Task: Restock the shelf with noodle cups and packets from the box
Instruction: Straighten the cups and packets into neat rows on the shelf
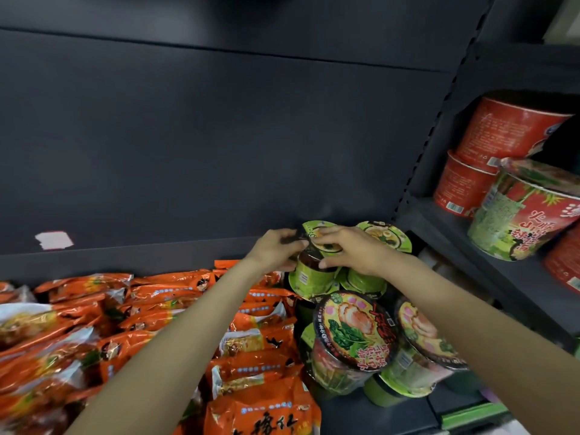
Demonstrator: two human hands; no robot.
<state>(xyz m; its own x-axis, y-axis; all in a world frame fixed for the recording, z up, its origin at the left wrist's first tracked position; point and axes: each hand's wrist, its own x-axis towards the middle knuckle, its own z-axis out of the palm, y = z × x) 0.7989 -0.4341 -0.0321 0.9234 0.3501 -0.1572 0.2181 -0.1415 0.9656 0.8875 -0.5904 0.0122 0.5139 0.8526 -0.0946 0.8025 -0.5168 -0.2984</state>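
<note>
Fingers point(284, 246) of both hands close round one green noodle cup point(309, 274) at the back of the shelf point(125, 259).

Orange noodle packets point(150, 312) lie to the left; left hand point(276, 251) grips the cup's side, right hand point(348, 249) its lid rim. Cup stands upright between them, equally near both, atop another green cup; more cups point(351, 337) crowd right.
</note>
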